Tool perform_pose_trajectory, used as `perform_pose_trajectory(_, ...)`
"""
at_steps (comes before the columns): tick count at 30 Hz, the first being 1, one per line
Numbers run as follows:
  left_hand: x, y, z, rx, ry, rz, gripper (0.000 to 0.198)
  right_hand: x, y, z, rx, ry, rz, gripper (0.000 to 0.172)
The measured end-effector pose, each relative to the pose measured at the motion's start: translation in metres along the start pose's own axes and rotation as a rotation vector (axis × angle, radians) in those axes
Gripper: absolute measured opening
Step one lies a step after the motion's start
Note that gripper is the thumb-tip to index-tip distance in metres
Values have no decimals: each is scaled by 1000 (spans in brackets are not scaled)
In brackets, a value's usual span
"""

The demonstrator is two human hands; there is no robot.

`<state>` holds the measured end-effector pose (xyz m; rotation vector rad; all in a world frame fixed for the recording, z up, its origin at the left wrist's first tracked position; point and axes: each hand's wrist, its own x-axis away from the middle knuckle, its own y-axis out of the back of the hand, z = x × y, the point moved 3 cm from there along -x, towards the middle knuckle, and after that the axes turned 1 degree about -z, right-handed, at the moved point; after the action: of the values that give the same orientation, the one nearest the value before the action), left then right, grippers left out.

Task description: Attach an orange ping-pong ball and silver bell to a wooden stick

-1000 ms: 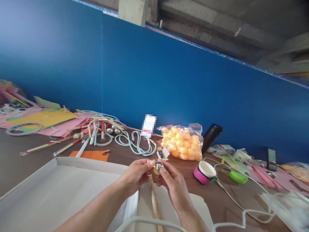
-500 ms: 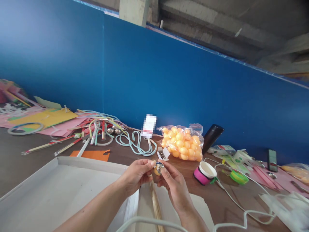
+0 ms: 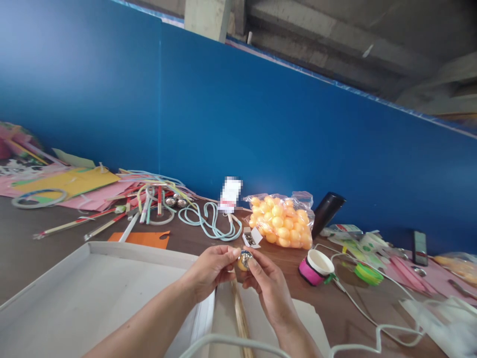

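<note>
Between my two hands is a small round object (image 3: 244, 260), shiny silver on top with an orange-yellow part below. My left hand (image 3: 213, 268) pinches its left side with thumb and fingertips. My right hand (image 3: 268, 283) grips the right side, its thumb over the silver surface. Below the hands, a bundle of thin straw-coloured sticks (image 3: 240, 313) lies on pale card. Just beyond them stands a small open white box (image 3: 252, 237) with tiny dark pieces inside. The fingertips partly cover the round object.
A large white tray (image 3: 122, 288) lies at left. Behind are a bag of orange balls (image 3: 281, 221), a light blue cord (image 3: 208, 223) and a black cylinder (image 3: 328, 214). A pink-and-white cup (image 3: 316, 267) and a white cable (image 3: 357, 303) are at right.
</note>
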<state>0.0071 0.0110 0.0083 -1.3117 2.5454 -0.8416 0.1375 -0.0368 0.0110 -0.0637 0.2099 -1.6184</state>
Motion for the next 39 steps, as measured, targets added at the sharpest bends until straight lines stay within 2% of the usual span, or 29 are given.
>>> perform_pose_trajectory(9,4,-5,-2,-43,-46,-51,28,-1,1,-3,5,2,9,33)
perform_pose_trajectory(22,4,-7,-1,40,-65,29,26,0,-1,1,-7,13,-22,36)
perform_pose_trajectory(39,3,-5,-1,12,-51,-31,29,1,-2,2,-13,-4,-35,36)
